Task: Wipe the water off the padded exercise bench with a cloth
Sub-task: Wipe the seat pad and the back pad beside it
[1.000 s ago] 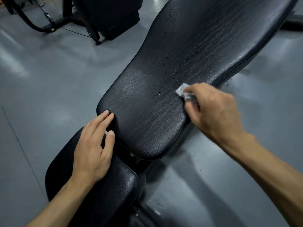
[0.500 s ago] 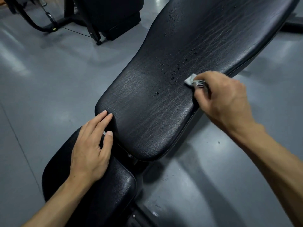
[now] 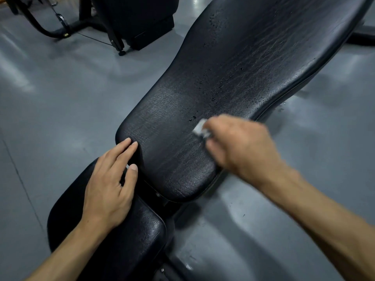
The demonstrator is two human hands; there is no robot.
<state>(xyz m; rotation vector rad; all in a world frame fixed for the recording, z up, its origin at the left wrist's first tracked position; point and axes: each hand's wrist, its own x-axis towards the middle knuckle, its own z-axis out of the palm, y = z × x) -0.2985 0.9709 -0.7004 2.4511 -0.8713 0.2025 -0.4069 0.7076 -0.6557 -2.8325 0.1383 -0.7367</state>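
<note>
A small, soft cloth (image 3: 199, 129) is being pinched by the right hand (image 3: 237, 145) on the slick padded backrest (image 3: 233, 82), while the left hand (image 3: 107, 187) is being rested flat beside it.

Head view; looks down, close.

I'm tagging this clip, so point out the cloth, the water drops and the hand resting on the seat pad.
cloth (image 3: 199, 128): head view, on the pale wad showing past the right hand's fingers.
water drops (image 3: 192, 118): head view, on the dark cluster nearest the cloth.
left hand (image 3: 109, 185): head view, on its back.
</note>
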